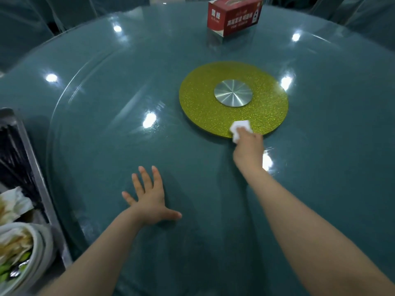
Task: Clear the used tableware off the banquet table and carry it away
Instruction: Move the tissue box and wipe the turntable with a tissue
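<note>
Lower left, nearest the lens: bowl (32,248) heaped with food scraps and crumpled napkins, sitting in a metal tray (40,174) beside dark chopsticks (15,154). Used tableware therefore already off the worktop (106,103) and gathered at its left edge.

Farther in, left hand (149,199) flat on the glass, fingers straight and spread, holding nothing, apparently bracing. Right hand (249,150) stretched forward, grip closed around a folded white tissue (240,128), pressing it onto the near rim of the yellow glitter disc (234,99) at the turntable's centre. Round metal hub (233,93) just beyond the tissue, toward the far side. Red tissue box (234,17) well apart, at the far edge.

Judged step: wiping down after clearing (no dishes visible anywhere on the glass itself).

Relation that matters for the carry-away: tray lying to the left of both hands, its long axis running away from the camera along the worktop's edge. Left hand plainly the nearer, empty and free to reach sideways; right hand well apart from the tray, across the glass and occupied with the tissue. Likely need to drop or stow the tissue before a two-handed lift.
</note>
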The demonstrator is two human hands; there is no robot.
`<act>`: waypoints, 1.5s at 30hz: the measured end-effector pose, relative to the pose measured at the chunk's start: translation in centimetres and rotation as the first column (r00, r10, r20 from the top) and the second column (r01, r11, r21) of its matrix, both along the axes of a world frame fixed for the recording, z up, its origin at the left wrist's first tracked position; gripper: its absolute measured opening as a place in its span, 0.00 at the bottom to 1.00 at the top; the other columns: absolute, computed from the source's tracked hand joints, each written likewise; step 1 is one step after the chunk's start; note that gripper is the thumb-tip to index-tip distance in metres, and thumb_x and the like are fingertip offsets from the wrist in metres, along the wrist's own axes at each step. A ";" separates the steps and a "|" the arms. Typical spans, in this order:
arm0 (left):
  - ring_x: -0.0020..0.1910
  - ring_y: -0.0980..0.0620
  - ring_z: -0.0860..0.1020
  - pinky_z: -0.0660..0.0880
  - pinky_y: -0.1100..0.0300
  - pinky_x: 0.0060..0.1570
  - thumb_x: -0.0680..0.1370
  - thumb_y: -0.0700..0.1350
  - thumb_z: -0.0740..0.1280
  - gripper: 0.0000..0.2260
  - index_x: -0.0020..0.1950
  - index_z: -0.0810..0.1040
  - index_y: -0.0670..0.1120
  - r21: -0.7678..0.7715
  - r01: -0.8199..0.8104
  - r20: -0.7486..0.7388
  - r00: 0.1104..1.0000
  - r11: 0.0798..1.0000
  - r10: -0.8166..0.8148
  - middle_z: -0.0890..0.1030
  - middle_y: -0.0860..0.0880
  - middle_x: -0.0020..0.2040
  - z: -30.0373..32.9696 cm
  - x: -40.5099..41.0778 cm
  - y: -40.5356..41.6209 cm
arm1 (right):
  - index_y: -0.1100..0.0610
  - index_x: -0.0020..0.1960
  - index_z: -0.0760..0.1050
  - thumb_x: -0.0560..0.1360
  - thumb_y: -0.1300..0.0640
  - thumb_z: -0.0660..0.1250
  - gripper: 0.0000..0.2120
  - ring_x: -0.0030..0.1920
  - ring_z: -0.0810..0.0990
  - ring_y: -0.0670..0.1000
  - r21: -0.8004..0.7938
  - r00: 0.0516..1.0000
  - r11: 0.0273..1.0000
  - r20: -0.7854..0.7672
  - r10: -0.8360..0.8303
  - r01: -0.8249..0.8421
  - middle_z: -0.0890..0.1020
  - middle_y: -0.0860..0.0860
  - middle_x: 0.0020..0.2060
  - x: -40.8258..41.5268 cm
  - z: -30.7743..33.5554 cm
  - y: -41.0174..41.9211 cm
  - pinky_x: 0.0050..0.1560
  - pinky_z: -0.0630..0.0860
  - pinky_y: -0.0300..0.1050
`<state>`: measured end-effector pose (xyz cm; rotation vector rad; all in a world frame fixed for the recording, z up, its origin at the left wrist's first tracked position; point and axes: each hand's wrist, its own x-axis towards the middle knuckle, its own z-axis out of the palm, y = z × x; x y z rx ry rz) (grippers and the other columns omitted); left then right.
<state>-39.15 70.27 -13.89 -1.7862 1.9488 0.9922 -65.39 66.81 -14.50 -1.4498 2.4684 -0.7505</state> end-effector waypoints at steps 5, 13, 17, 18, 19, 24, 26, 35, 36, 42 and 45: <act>0.71 0.43 0.25 0.33 0.34 0.67 0.64 0.59 0.76 0.62 0.74 0.27 0.50 -0.090 -0.064 -0.054 0.997 0.994 0.060 0.23 0.46 0.72 0.1 0.1 0.4 | 0.53 0.62 0.74 0.65 0.73 0.59 0.29 0.53 0.72 0.59 -0.061 0.949 0.947 0.002 0.316 -0.315 0.79 0.50 0.58 8.0 -0.8 2.0 0.46 0.67 0.46; 0.77 0.51 0.37 0.35 0.47 0.72 0.74 0.50 0.70 0.46 0.78 0.40 0.45 -0.242 -0.104 -0.304 0.952 0.965 0.026 0.39 0.49 0.79 1.1 2.7 2.9 | 0.45 0.69 0.69 0.69 0.71 0.58 0.33 0.55 0.68 0.49 0.094 0.928 0.923 0.030 0.371 -0.373 0.77 0.45 0.59 9.4 -0.9 10.4 0.42 0.66 0.40; 0.77 0.49 0.39 0.39 0.51 0.73 0.74 0.51 0.71 0.46 0.78 0.41 0.44 -0.341 -0.094 -0.272 0.962 0.935 -0.003 0.41 0.48 0.79 1.5 6.6 4.7 | 0.46 0.70 0.69 0.71 0.71 0.61 0.32 0.49 0.71 0.49 0.119 0.881 0.874 0.025 0.472 -0.472 0.72 0.40 0.53 9.0 -0.2 16.7 0.38 0.73 0.45; 0.77 0.48 0.40 0.40 0.51 0.73 0.73 0.52 0.71 0.46 0.78 0.41 0.44 -0.353 -0.084 -0.218 0.976 0.932 0.005 0.41 0.47 0.79 1.7 7.8 4.6 | 0.48 0.70 0.70 0.71 0.72 0.61 0.32 0.52 0.72 0.50 0.130 0.854 0.847 0.003 0.520 -0.516 0.75 0.41 0.59 8.3 -0.1 17.6 0.38 0.75 0.46; 0.77 0.47 0.40 0.41 0.51 0.74 0.73 0.53 0.71 0.47 0.78 0.40 0.43 -0.352 -0.063 -0.150 0.989 0.934 0.010 0.40 0.45 0.79 1.9 8.9 4.3 | 0.49 0.70 0.71 0.71 0.73 0.61 0.31 0.54 0.73 0.52 0.141 0.831 0.825 -0.027 0.555 -0.547 0.75 0.41 0.64 7.7 0.1 18.0 0.39 0.75 0.45; 0.77 0.41 0.41 0.46 0.49 0.74 0.75 0.61 0.65 0.47 0.77 0.39 0.40 -0.269 0.095 0.143 0.988 0.958 -0.058 0.38 0.39 0.78 2.7 10.8 2.8 | 0.51 0.70 0.71 0.73 0.72 0.61 0.29 0.57 0.73 0.54 0.174 0.885 0.874 -0.024 0.465 -0.454 0.77 0.52 0.62 6.5 0.2 17.5 0.46 0.77 0.50; 0.77 0.40 0.43 0.47 0.48 0.74 0.75 0.64 0.63 0.48 0.77 0.40 0.38 -0.228 0.115 0.162 0.984 0.967 -0.078 0.39 0.38 0.78 2.6 9.9 3.3 | 0.52 0.68 0.73 0.73 0.71 0.61 0.26 0.58 0.74 0.58 0.090 0.956 0.951 0.014 0.294 -0.294 0.79 0.58 0.56 6.6 -0.1 16.8 0.48 0.75 0.49; 0.69 0.47 0.69 0.66 0.56 0.64 0.77 0.62 0.59 0.30 0.76 0.60 0.53 -0.312 0.248 0.158 0.965 0.917 -0.208 0.59 0.52 0.77 4.7 10.9 4.3 | 0.57 0.63 0.71 0.75 0.66 0.56 0.18 0.53 0.69 0.59 0.103 0.993 0.988 -0.003 0.116 -0.115 0.76 0.61 0.52 8.5 1.0 4.1 0.42 0.63 0.43; 0.69 0.48 0.70 0.66 0.56 0.64 0.77 0.61 0.59 0.29 0.76 0.60 0.54 -0.311 0.258 0.143 0.964 0.915 -0.224 0.61 0.53 0.77 4.9 11.0 4.4 | 0.58 0.61 0.71 0.76 0.66 0.56 0.16 0.54 0.68 0.59 0.086 0.991 0.988 -0.007 0.131 -0.130 0.77 0.60 0.52 9.1 1.0 2.6 0.42 0.63 0.43; 0.59 0.56 0.77 0.69 0.61 0.60 0.78 0.56 0.62 0.25 0.74 0.63 0.58 -0.341 0.050 -0.198 0.972 0.939 -0.124 0.75 0.60 0.66 5.7 13.2 6.7 | 0.59 0.56 0.72 0.72 0.70 0.55 0.15 0.53 0.69 0.60 0.062 0.959 0.958 -0.019 0.283 -0.281 0.63 0.45 0.36 14.9 0.8 -4.0 0.44 0.66 0.46; 0.43 0.67 0.78 0.71 0.73 0.46 0.77 0.52 0.65 0.20 0.69 0.70 0.59 -0.450 -0.208 -0.355 0.934 0.868 0.040 0.78 0.64 0.59 6.6 15.5 8.4 | 0.56 0.59 0.73 0.69 0.72 0.54 0.23 0.53 0.66 0.57 0.029 0.910 0.910 0.039 0.412 -0.413 0.60 0.43 0.35 19.1 0.7 -3.3 0.43 0.70 0.46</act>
